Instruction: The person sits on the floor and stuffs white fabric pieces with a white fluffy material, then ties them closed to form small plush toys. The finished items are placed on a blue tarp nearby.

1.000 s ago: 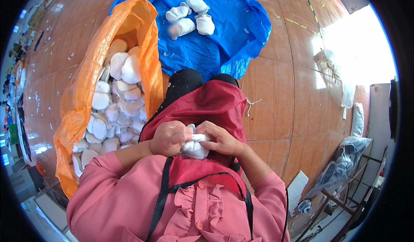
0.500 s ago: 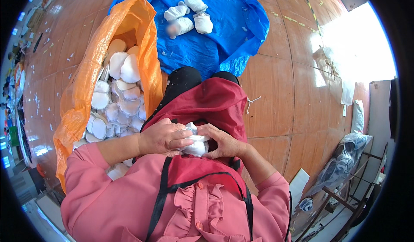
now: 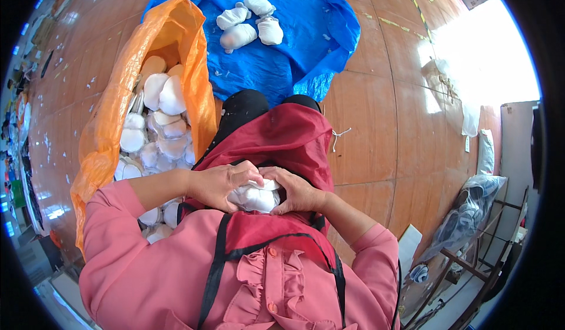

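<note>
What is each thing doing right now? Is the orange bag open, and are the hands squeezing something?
Orange bag: open, lying on the floor, full of white pads.
White bundle: pressed between both hands, on the lap.
Left hand: closed over the bundle.
Right hand: closed over the bundle.
Blue sheet: spread out, crumpled.
Four white bundles: resting together on the blue sheet.

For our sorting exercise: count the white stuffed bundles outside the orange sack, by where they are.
White bundles on the blue tarp: 4
White bundle held between the left hand and right hand: 1
Total: 5
</note>
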Available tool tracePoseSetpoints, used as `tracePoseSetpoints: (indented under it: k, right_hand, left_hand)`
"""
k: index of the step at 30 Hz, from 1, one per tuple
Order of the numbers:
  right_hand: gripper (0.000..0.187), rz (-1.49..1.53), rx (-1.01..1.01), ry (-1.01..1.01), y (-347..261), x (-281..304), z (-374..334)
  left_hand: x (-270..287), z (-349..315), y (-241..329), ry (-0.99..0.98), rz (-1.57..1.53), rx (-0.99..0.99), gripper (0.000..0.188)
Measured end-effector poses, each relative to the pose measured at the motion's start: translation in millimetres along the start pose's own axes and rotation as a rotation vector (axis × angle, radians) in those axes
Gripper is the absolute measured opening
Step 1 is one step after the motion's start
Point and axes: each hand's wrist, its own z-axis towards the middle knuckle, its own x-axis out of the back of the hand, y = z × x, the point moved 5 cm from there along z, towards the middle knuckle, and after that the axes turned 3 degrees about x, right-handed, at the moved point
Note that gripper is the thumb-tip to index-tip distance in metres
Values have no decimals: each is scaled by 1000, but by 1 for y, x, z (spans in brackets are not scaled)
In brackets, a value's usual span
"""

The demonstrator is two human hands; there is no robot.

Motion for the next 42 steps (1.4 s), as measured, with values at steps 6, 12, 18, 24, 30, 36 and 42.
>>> tracePoseSetpoints:
  k: [6, 12, 18, 24, 30, 36, 42]
  right_hand:
    - [83, 9, 166, 103, 9, -5, 2]
    - [81, 11, 55, -11, 12, 1, 13]
    - [78, 3, 80, -2, 10, 2, 14]
    - [73, -58, 101, 80, 20, -4, 13]
    - [66, 11, 13, 136, 22, -8, 9]
    - [54, -1, -112, 174, 22, -4, 13]
    - [50, -19, -200, 243, 24, 0, 16]
  left_hand:
    - [-3, -9, -8, 107, 122, -129, 80]
    - [-7, -15, -12, 108, 132, -176, 88]
    - [-8, -17, -8, 108, 198, -227, 91]
    - [-19, -23, -18, 258, 165, -171, 82]
    - [-10, -23, -13, 197, -192, 50, 64]
    - [-11, -21, -12, 283, -195, 11, 54]
    - [-11, -20, -21, 415, -235, 29, 50]
